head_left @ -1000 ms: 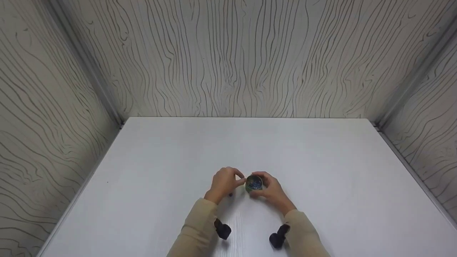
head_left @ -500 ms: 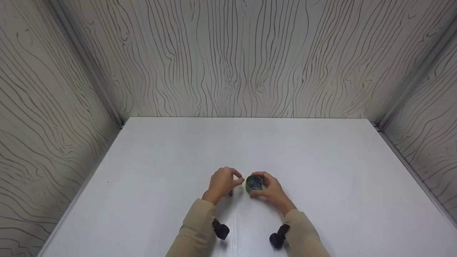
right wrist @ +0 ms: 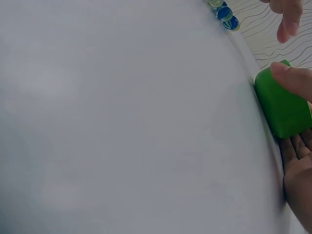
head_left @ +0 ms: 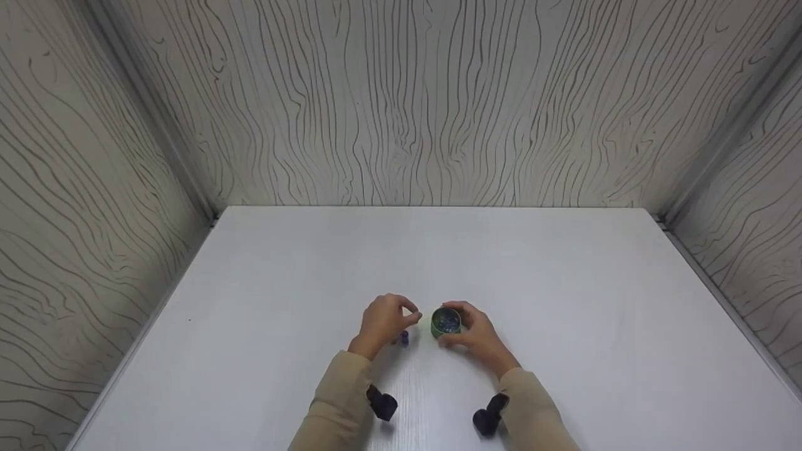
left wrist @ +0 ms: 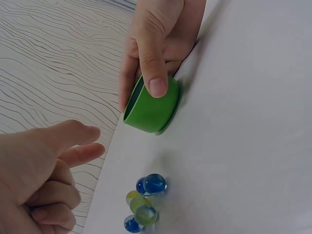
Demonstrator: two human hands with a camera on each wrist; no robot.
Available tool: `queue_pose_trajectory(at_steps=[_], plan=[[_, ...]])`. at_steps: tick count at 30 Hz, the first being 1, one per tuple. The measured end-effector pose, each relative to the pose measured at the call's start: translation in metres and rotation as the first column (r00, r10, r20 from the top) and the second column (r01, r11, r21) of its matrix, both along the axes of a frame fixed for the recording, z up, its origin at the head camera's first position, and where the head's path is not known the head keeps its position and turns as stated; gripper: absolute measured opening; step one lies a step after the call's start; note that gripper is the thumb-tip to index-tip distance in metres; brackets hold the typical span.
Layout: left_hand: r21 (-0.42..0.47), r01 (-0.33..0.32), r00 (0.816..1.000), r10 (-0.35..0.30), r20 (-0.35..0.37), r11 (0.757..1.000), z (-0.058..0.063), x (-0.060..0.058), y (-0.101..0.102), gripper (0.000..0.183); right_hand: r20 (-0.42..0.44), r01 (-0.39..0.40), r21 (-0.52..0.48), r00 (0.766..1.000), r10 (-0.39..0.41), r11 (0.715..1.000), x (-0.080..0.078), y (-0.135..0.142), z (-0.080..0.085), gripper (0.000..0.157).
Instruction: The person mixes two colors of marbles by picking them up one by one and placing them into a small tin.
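Observation:
My right hand (head_left: pixel 475 333) holds a small green cup (left wrist: pixel 153 109) on the white table, thumb on one side and fingers on the other. Dark bluish marbles show inside the cup in the head view. To the cup's left is my left hand (head_left: pixel 383 321), thumb and forefinger stretched toward it and the other fingers curled. Nothing is visible between its fingertips, which are apart from the cup. Several glass marbles (left wrist: pixel 145 202), blue and yellow-green, lie bunched on the table beneath the left hand. In the head view that hand partly hides them.
The white table (head_left: pixel 564 269) spreads out around both hands. Patterned panels (head_left: pixel 401 100) rise behind it and at both sides. Dark wrist devices (head_left: pixel 383 406) stick out from the beige sleeves.
My left hand has drawn back to the left, away from the cup, and more of the marbles beneath it show. The right hand and the cup have stayed in place.

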State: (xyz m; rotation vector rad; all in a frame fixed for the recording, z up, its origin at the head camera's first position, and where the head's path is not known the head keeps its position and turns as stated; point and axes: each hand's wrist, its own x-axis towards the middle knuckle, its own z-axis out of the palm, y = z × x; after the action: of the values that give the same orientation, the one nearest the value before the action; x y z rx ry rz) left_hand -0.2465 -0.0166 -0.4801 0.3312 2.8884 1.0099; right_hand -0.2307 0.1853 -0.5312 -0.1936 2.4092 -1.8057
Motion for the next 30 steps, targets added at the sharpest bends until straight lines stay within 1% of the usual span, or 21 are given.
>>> queue_pose_trajectory(at_steps=[7,14,21,25,30], plan=[[-0.004,0.008,1.0,-0.009,-0.028,1.0,-0.002,0.0,-0.006,0.019,-0.025,0.007,0.01,1.0,-0.007,1.0,-0.002,0.0,-0.002,0.064],[0.014,-0.033,0.999,0.033,0.025,0.999,-0.005,-0.001,-0.011,0.02,-0.02,0.018,0.022,1.0,-0.018,1.0,-0.002,0.0,-0.004,0.063],[0.024,-0.039,0.999,0.039,0.023,0.999,-0.009,0.001,-0.019,0.02,-0.033,0.013,0.005,0.999,-0.013,1.0,-0.002,0.0,-0.005,0.063],[0.056,-0.049,0.998,0.048,0.03,0.997,-0.012,0.002,-0.024,0.02,-0.027,0.021,0.016,0.999,-0.02,1.0,-0.003,0.0,-0.007,0.062],[0.125,-0.051,0.998,0.047,0.032,0.991,-0.017,0.001,-0.032,0.018,-0.025,0.018,0.023,1.0,-0.018,1.0,-0.002,0.0,-0.004,0.062]])
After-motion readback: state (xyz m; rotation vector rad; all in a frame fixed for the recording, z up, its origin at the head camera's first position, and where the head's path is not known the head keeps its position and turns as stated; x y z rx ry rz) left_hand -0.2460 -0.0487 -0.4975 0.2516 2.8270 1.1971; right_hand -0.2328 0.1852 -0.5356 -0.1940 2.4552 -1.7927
